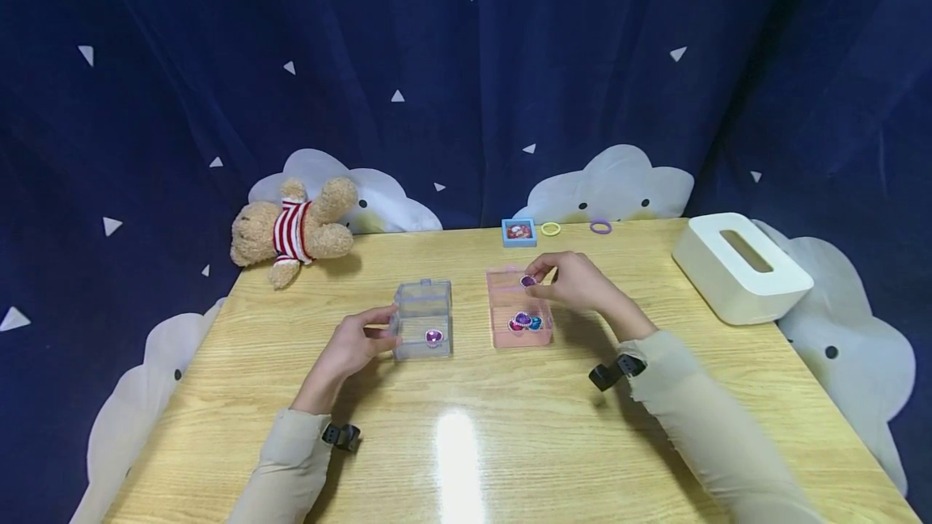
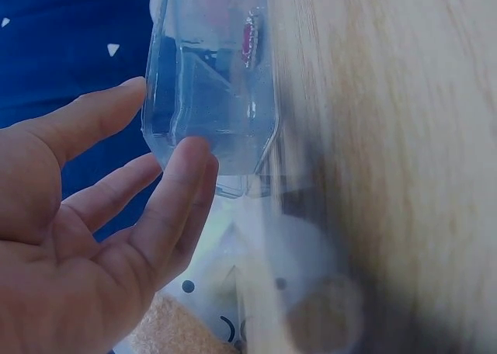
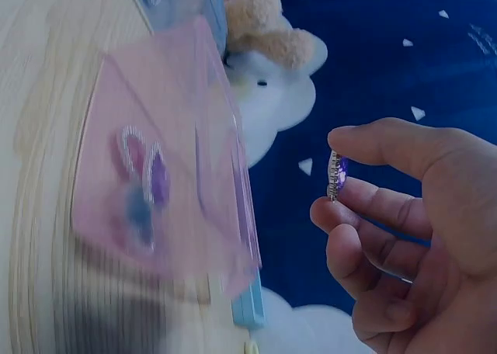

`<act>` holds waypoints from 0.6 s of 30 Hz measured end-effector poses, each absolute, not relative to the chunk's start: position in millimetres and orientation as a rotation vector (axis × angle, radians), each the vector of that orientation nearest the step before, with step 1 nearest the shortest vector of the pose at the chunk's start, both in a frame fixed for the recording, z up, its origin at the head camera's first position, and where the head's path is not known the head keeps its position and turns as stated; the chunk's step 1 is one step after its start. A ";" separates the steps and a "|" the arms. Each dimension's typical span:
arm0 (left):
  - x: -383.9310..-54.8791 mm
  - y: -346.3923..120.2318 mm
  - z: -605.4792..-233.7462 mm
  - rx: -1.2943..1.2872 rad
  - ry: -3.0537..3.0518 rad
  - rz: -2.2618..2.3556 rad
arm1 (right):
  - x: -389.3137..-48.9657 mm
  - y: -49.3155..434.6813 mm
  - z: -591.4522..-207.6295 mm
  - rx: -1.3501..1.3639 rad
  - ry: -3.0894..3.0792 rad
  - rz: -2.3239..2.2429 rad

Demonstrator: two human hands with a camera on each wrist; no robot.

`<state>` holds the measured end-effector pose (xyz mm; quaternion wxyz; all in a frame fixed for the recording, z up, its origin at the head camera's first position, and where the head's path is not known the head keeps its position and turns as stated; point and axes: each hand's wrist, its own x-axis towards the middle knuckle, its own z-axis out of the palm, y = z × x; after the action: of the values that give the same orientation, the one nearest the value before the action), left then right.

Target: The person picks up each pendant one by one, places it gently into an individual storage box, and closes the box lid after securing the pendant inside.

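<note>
My left hand (image 1: 353, 344) rests its fingertips against the left side of a clear bluish plastic box (image 1: 422, 310) with a raised lid. Inside that box lies a pinkish-purple gem (image 1: 434, 337) with a pale beaded rim. Between thumb and fingertips, my right hand (image 1: 575, 281) pinches a purple gem (image 3: 339, 175), also beaded at the edge. It is above the back part of an opened pink transparent box (image 1: 502, 314). Red, purple and blue gems lie together in the pink box; the purple gem (image 1: 523, 319) overlaps the others.
A teddy bear (image 1: 291, 229) in a striped shirt lies at the back left. Along the back edge are a blue-framed square (image 1: 519, 233), a yellow ring (image 1: 550, 229) and a purple ring (image 1: 600, 227). A white tissue box (image 1: 743, 265) stands at the right.
</note>
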<state>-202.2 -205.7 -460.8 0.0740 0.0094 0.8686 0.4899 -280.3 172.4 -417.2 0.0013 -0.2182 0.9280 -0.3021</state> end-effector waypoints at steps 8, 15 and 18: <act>-203.2 -205.7 -459.5 0.034 2.605 1.479 | -278.1 136.4 -418.2 -0.708 2.820 -0.972; -203.0 -205.6 -460.0 0.025 2.604 1.463 | -276.4 110.2 -423.1 -0.826 2.805 -0.931; -202.7 -205.5 -460.7 0.031 2.603 1.464 | -274.9 99.4 -423.0 -0.848 2.814 -0.895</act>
<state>-202.7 -205.5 -460.7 0.0773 0.0103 0.8689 0.4888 -274.9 99.4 -423.0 0.0347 -0.2757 0.9154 -0.2913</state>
